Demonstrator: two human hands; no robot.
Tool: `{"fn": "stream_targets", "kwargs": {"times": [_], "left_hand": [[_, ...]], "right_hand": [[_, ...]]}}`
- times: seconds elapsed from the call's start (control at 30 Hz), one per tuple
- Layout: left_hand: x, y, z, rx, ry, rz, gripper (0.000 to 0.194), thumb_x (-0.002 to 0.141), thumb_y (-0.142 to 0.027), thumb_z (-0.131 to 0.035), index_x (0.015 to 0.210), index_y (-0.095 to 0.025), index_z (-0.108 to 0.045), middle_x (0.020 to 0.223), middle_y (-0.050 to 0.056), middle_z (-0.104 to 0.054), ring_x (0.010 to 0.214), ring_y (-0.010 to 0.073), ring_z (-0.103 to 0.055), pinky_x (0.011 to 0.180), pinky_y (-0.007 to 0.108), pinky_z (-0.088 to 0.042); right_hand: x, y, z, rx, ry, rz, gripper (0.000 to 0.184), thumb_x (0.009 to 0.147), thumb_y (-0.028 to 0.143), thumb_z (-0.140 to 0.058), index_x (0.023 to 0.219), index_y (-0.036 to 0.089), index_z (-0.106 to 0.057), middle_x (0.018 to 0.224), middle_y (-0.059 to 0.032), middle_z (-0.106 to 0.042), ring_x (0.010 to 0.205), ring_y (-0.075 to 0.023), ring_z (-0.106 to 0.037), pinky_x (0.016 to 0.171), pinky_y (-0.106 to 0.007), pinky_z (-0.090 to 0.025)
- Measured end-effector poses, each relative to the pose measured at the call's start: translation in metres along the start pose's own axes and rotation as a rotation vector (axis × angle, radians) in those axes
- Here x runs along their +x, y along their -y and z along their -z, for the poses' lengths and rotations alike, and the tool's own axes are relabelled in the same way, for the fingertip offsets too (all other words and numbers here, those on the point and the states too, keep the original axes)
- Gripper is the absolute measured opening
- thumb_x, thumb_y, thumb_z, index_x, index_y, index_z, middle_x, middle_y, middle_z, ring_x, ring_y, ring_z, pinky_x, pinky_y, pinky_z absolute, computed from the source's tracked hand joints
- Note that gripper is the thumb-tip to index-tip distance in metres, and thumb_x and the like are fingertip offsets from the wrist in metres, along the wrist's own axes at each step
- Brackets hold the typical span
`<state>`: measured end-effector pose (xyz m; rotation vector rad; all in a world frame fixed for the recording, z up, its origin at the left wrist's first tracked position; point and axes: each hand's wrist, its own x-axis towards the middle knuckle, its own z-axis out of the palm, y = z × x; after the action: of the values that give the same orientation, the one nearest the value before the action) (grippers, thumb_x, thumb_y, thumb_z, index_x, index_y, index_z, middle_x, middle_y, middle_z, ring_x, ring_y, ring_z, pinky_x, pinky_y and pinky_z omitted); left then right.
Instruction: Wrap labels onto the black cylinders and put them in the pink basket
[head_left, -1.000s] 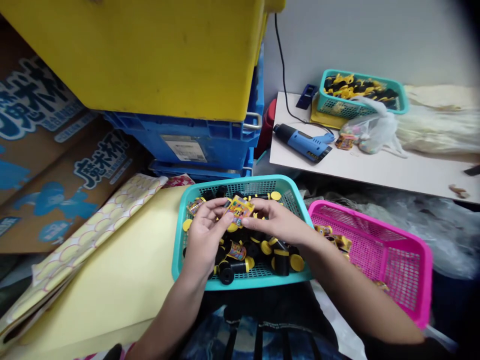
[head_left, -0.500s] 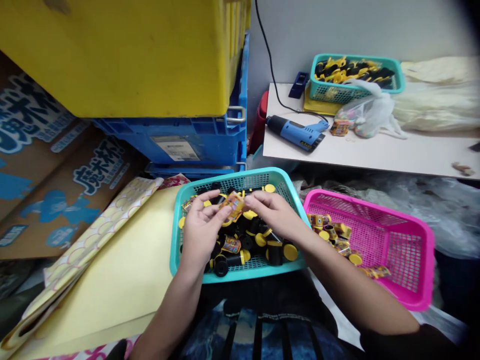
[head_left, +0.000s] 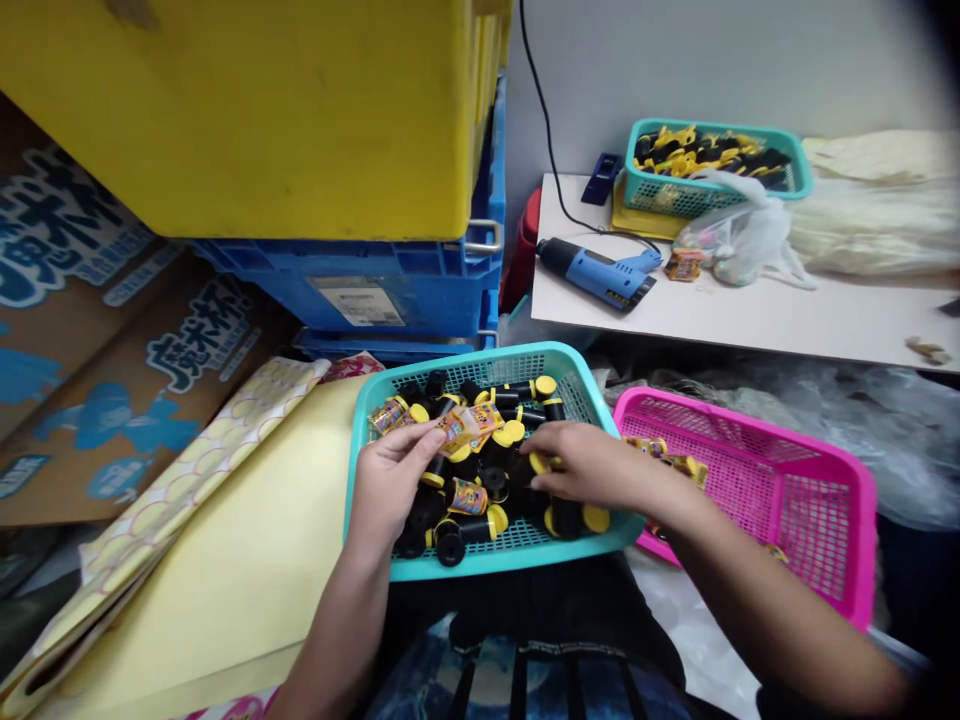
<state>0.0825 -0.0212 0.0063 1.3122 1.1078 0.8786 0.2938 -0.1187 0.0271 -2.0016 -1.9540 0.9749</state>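
Above the turquoise basket (head_left: pixel 375 572), my left hand (head_left: pixel 386 480) pinches a small printed plastic sleeve (head_left: pixel 456 428), orange and see-through in part, between thumb and fingers. My right hand (head_left: pixel 574 462) is down in the right side of the basket, with its fingers curled about the yellow cap (head_left: pixel 541 463) of a small black canister; the canister body is mostly hidden. Several black canisters (head_left: pixel 472 528) with yellow caps lie loosely in the basket under both hands. Among them are pieces with printed sleeves (head_left: pixel 466 496) on.
At the right, a pink basket (head_left: pixel 825 530) holds several sleeved pieces, partly behind my right forearm. A blue heat gun (head_left: pixel 600 275), a plastic bag (head_left: pixel 750 235) and another turquoise basket (head_left: pixel 660 195) are on the white table (head_left: pixel 750 320). Stacked crates (head_left: pixel 360 285) stand at the left.
My right hand has left the sleeve and moved right and down to the canisters. My left hand still holds the sleeve, slightly lower. The view has shifted a little.
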Motion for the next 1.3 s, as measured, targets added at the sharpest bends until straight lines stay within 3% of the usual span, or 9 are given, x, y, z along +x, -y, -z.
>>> {"fn": "stream_targets", "kwargs": {"times": [0.13, 0.23, 0.6, 0.77, 0.9, 1.0, 1.1, 1.2, 1.3], "left_hand": [[0.000, 0.001, 0.002, 0.055, 0.091, -0.071, 0.020, 0.065, -0.037, -0.079, 0.076, -0.020, -0.077, 0.082, 0.005, -0.076, 0.080, 0.0226, -0.070, 0.078, 0.035, -0.058], [-0.001, -0.001, -0.001, 0.063, 0.137, -0.122, 0.016, 0.066, -0.034, -0.078, 0.076, -0.021, -0.077, 0.084, 0.005, -0.076, 0.081, 0.0224, -0.071, 0.079, 0.034, -0.058], [-0.005, -0.007, -0.004, 0.079, 0.203, -0.239, 0.010, 0.072, -0.029, -0.074, 0.080, -0.025, -0.078, 0.084, 0.004, -0.076, 0.085, 0.0215, -0.069, 0.084, 0.035, -0.056], [-0.005, -0.007, -0.009, 0.065, 0.281, -0.222, 0.012, 0.075, -0.029, -0.072, 0.084, -0.024, -0.078, 0.090, 0.005, -0.076, 0.089, 0.0222, -0.070, 0.087, 0.036, -0.055], [-0.011, -0.007, -0.016, -0.074, 0.355, -0.126, 0.026, 0.072, -0.029, -0.076, 0.097, -0.022, -0.075, 0.101, 0.006, -0.075, 0.092, 0.0227, -0.070, 0.081, 0.033, -0.057], [-0.016, -0.008, -0.018, -0.114, 0.361, -0.118, 0.027, 0.068, -0.024, -0.079, 0.094, -0.021, -0.074, 0.096, 0.005, -0.075, 0.088, 0.0209, -0.070, 0.076, 0.029, -0.058], [-0.018, -0.008, -0.019, -0.161, 0.332, -0.122, 0.023, 0.067, -0.020, -0.080, 0.090, -0.023, -0.074, 0.091, 0.003, -0.075, 0.087, 0.0180, -0.070, 0.077, 0.026, -0.057], [-0.020, -0.006, -0.020, -0.269, 0.348, -0.071, 0.026, 0.066, -0.018, -0.081, 0.090, -0.024, -0.074, 0.094, 0.002, -0.075, 0.087, 0.0165, -0.070, 0.077, 0.024, -0.057], [-0.022, -0.003, -0.022, -0.389, 0.361, 0.025, 0.028, 0.066, -0.022, -0.082, 0.093, -0.024, -0.074, 0.101, 0.004, -0.074, 0.090, 0.0183, -0.070, 0.075, 0.025, -0.057]], "right_hand": [[-0.013, -0.009, 0.021, 0.743, -0.281, 0.047, 0.042, 0.074, 0.040, -0.073, 0.107, 0.018, -0.060, 0.097, -0.0061, -0.065, 0.080, -0.0162, -0.062, 0.073, -0.031, -0.052], [-0.014, 0.000, 0.023, 1.040, -0.320, 0.126, 0.038, 0.072, 0.039, -0.076, 0.100, 0.019, -0.061, 0.091, -0.0042, -0.064, 0.076, -0.0128, -0.061, 0.067, -0.025, -0.050], [-0.002, -0.001, 0.014, 0.892, -0.184, 0.135, 0.035, 0.075, 0.041, -0.073, 0.098, 0.015, -0.064, 0.077, -0.0011, -0.059, 0.068, -0.0089, -0.053, 0.063, -0.021, -0.044], [-0.003, 0.002, 0.011, 0.782, -0.245, 0.125, 0.036, 0.073, 0.042, -0.074, 0.095, 0.015, -0.065, 0.079, -0.0022, -0.060, 0.072, -0.0117, -0.056, 0.069, -0.025, -0.046], [0.002, 0.007, -0.002, 0.795, -0.338, 0.148, 0.040, 0.068, 0.039, -0.079, 0.096, 0.016, -0.062, 0.084, -0.0026, -0.061, 0.078, -0.0133, -0.057, 0.075, -0.028, -0.048], [0.005, 0.010, -0.014, 0.915, -0.324, 0.180, 0.042, 0.064, 0.034, -0.083, 0.094, 0.017, -0.060, 0.088, -0.0029, -0.061, 0.080, -0.0138, -0.058, 0.077, -0.028, -0.048], [0.007, 0.012, -0.022, 1.148, -0.224, 0.224, 0.039, 0.072, 0.036, -0.077, 0.102, 0.017, -0.059, 0.093, -0.0033, -0.059, 0.081, -0.0116, -0.057, 0.077, -0.026, -0.048], [0.008, 0.017, -0.028, 1.399, -0.062, 0.231, 0.039, 0.083, 0.041, -0.066, 0.115, 0.020, -0.056, 0.107, -0.0051, -0.057, 0.088, -0.0104, -0.058, 0.075, -0.023, -0.050], [0.011, 0.022, -0.035, 1.604, 0.093, 0.253, 0.036, 0.087, 0.042, -0.062, 0.116, 0.021, -0.054, 0.105, -0.0043, -0.057, 0.085, -0.0093, -0.060, 0.072, -0.021, -0.053]]}}
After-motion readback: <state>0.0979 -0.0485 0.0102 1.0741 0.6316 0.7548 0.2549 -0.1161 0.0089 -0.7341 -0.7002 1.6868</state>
